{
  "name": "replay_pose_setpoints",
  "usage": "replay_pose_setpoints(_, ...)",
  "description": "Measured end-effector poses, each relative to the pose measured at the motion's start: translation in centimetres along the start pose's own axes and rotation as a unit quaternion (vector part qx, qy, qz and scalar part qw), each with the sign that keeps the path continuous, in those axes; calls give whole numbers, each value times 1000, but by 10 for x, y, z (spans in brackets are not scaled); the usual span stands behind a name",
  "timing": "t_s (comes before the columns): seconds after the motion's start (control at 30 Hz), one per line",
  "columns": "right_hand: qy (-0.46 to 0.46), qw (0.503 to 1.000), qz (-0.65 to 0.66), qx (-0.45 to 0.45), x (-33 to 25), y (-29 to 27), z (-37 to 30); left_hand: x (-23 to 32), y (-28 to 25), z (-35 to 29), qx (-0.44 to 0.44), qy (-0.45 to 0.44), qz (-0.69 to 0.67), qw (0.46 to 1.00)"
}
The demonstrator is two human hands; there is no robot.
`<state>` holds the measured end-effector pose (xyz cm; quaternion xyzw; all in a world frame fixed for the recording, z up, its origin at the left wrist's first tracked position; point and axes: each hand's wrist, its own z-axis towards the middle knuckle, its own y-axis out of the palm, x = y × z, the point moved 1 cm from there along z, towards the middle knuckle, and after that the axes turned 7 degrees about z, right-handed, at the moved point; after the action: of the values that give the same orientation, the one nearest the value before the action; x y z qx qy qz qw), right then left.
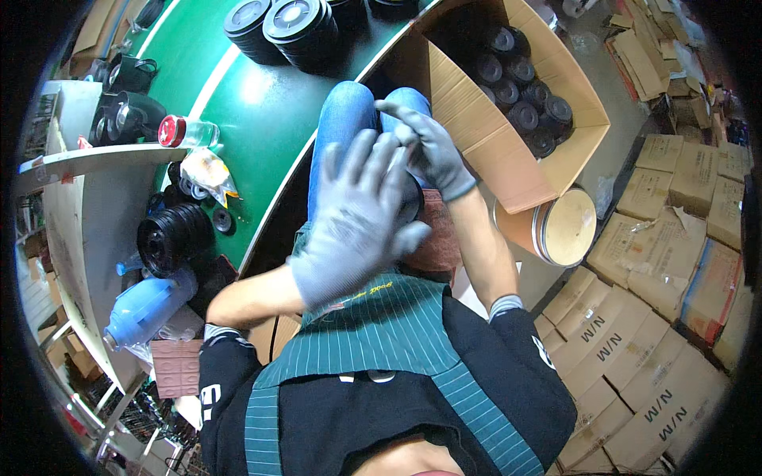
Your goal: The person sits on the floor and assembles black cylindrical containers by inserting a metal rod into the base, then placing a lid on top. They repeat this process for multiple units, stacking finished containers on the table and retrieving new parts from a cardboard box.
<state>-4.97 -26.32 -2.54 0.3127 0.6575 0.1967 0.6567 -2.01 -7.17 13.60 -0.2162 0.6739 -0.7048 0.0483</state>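
Both hands wear grey knit gloves and are raised over my lap. My left hand (pixel 357 210) is open, its back toward me, fingers stretched upward and thumb out to the right. Just beyond it on the right, my right hand (pixel 432 151) reaches inward with its longest finger stretched left and the others partly bent; nothing plain shows in it. The two hands' fingertips nearly meet or overlap. A dark round object (pixel 411 200) sits at my lap, mostly hidden behind the left hand, so its kind cannot be told. My jeans (pixel 341 119) show beyond the hands.
Stacks of black round plastic parts (pixel 298 32) stand on the green table (pixel 262 103). An open carton (pixel 476 131) of similar parts is at right, beside a round drum (pixel 567 226). At left are a red-lidded jar (pixel 186 132), a black ribbed stack (pixel 171 238) and a blue jug (pixel 147 309).
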Motion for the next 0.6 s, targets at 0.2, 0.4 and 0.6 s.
replay_pose_setpoints(0.2, 163, 953, 81, -240, 35, 44, 65, 80, 29, 16, 41, 84, -49, 994)
replay_pose_setpoints(0.4, 182, 960, -86, -197, 36, 35, 73, 54, 37, 8, 57, 46, -17, 997)
replay_pose_setpoints(0.6, 202, 968, -101, -108, 27, 27, 61, 35, 40, -3, 70, 18, -61, 995)
